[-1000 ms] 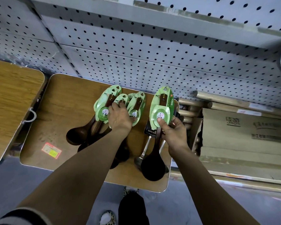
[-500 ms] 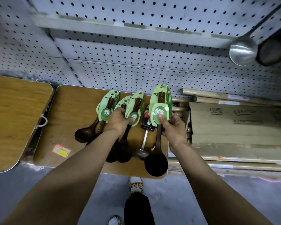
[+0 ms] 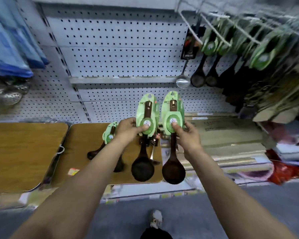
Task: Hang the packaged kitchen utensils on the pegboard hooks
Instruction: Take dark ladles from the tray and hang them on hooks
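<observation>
My left hand [image 3: 128, 129] pinches the green card of a dark wooden ladle [image 3: 146, 116], lifted above the table with its bowl hanging down. Beside it my right hand [image 3: 186, 133] pinches the card of a second packaged ladle [image 3: 173, 114], also raised and upright. One more green-carded ladle [image 3: 109, 135] lies on the brown table [image 3: 83, 144], partly hidden by my left forearm. A metal utensil with a black card [image 3: 153, 145] lies behind the held ladle. White pegboard [image 3: 119, 49] fills the wall. Hooks [image 3: 219, 26] at upper right carry several hanging ladles.
A second brown tabletop [image 3: 24, 152] sits to the left. Cardboard boxes [image 3: 226, 135] are stacked right of the table. Blue packaged goods [image 3: 12, 49] hang at upper left. A steel ladle [image 3: 183, 81] hangs on the pegboard. My shoe [image 3: 155, 219] is on the grey floor.
Both hands have lifted their ladles off the table and raised them toward the pegboard. The view has tilted up, revealing the hooks with hanging utensils at upper right.
</observation>
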Motion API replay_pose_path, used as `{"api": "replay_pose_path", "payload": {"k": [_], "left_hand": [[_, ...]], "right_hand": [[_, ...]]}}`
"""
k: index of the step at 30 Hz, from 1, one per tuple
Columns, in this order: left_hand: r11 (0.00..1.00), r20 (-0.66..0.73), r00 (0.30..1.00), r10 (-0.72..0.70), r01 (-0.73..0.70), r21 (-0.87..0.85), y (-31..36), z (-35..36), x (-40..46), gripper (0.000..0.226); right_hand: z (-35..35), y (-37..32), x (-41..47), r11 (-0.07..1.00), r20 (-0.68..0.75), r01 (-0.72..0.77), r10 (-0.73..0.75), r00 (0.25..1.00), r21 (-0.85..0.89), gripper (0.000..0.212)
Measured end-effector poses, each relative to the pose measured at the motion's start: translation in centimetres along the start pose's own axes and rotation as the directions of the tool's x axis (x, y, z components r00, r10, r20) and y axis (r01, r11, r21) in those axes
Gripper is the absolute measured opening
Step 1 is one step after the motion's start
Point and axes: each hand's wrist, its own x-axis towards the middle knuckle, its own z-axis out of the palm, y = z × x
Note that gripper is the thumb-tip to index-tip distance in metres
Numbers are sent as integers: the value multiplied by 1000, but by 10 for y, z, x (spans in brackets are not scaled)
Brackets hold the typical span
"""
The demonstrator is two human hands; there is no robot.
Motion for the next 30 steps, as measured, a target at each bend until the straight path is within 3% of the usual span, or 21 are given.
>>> {"api": "replay_pose_path", "payload": {"k": [3, 6, 10, 18, 30], "left_hand": [[993, 34, 997, 76, -73, -97, 33, 15, -29, 30], [983, 52, 989, 141, -133, -127, 62, 33, -53, 26], [972, 74, 979, 191, -179, -150, 91, 62, -60, 29], [952, 89, 964, 250, -228, -205, 136, 154, -62, 23], [929, 57, 971, 234, -205, -309, 165, 253, -52, 27]], "right_hand": [[-26, -33, -16, 998, -23, 61, -60, 998, 25, 37], [-52, -60, -21, 990, -15, 139, -139, 990, 34, 17], [-88, -91, -13, 978, -4, 204, -204, 979, 42, 14], [-171, -131, 29, 960, 26, 278, -279, 960, 17, 32], [-245, -162, 86, 940, 107, 340, -343, 933, 41, 24]]}}
